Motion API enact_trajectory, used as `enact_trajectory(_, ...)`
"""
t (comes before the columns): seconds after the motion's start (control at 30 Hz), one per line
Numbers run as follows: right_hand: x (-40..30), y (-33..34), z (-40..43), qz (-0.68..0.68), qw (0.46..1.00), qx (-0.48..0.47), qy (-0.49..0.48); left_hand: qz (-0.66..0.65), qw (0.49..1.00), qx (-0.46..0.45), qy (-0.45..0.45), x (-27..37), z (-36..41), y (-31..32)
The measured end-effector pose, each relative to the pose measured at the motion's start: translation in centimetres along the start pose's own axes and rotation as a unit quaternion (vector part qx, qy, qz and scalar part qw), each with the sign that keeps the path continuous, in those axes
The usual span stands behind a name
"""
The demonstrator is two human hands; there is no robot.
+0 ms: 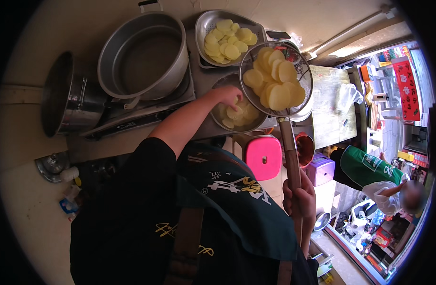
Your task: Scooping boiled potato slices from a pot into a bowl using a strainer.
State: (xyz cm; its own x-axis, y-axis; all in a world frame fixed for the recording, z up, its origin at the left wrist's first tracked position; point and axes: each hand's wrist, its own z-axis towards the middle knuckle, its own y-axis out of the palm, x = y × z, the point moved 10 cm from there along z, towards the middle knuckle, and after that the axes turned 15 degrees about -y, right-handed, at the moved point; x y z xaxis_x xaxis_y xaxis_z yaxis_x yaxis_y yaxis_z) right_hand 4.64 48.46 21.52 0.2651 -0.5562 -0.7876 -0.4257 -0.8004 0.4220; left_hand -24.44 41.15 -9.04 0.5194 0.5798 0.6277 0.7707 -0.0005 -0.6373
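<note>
My right hand (299, 196) grips the long wooden handle of a wire mesh skimmer (305, 76). A heap of pale potato slices (278, 82) lies in its mesh. The skimmer partly overlaps the rim of a round metal bowl (218, 119). Inside that bowl, more potato slices (241, 115) sit in what looks like cloudy water. My left hand (230, 96) reaches over the bowl's near left side, fingers bent down at these slices. Whether the fingers pinch a slice is hard to make out. Behind the bowl, a perforated metal tray (202, 30) holds further potato slices (226, 42).
A large aluminium pot (143, 53) rests on a stove (132, 123), beside a tall steel pot (77, 96). A pink stool (263, 158) and a purple box (319, 169) stand below the counter. At right are a table (331, 124) and a person in a green apron (371, 167).
</note>
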Motion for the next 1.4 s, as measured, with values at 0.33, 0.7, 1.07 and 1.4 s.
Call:
enact_trajectory(0.33,-0.2,-0.2,0.0,-0.018,1.0,0.014,0.015,0.052,0.992,0.093,-0.065,2.1,-0.8,-0.3)
enact_trajectory(0.7,-0.1,0.1,-0.7,0.008,1.0,-0.014,-0.012,-0.237,0.954,0.155,-0.104,6.7,-11.9,-10.3)
enact_trajectory(1.07,2.1,0.7,-2.1,0.028,0.999,0.002,-0.016,-0.026,0.981,0.194,-0.004,6.0,-12.9,-5.0)
enact_trajectory(1.4,1.0,3.3,-3.2,0.085,0.993,-0.053,-0.065,0.398,0.889,0.224,-0.005,7.8,-11.9,-5.0)
